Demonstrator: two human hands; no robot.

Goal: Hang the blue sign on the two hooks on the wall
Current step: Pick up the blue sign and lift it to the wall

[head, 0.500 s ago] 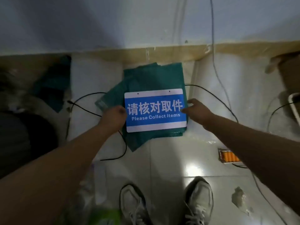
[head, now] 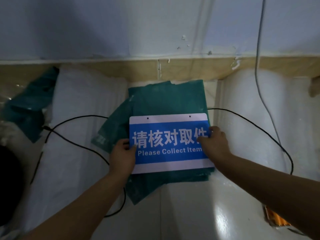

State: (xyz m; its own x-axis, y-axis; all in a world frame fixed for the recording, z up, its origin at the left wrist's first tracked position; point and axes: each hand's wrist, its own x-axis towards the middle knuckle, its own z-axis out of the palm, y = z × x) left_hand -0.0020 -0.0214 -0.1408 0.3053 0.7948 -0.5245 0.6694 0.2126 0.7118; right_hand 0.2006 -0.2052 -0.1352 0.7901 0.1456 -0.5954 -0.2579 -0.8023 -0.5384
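Observation:
The blue sign (head: pixel 168 144) has white borders, white Chinese characters and the words "Please Collect Items". Two small holes sit in its top white strip. It is held over a pile of green plastic bags on the floor. My left hand (head: pixel 123 157) grips its left edge, thumb on the face. My right hand (head: pixel 213 144) grips its right edge, fingers over the last character. No hooks show on the white wall (head: pixel 155 26) ahead.
Green plastic bags (head: pixel 166 97) lie under the sign, more green bags (head: pixel 29 108) at the left. A black cable (head: pixel 74 118) loops across the white floor on both sides. A grey wire (head: pixel 259 49) hangs down the wall. An orange item (head: pixel 275 219) lies at the lower right.
Both hands have closed on the sign's edges, the right hand now reaching over its face. The camera has moved closer and tilted up; my shoes are out of view.

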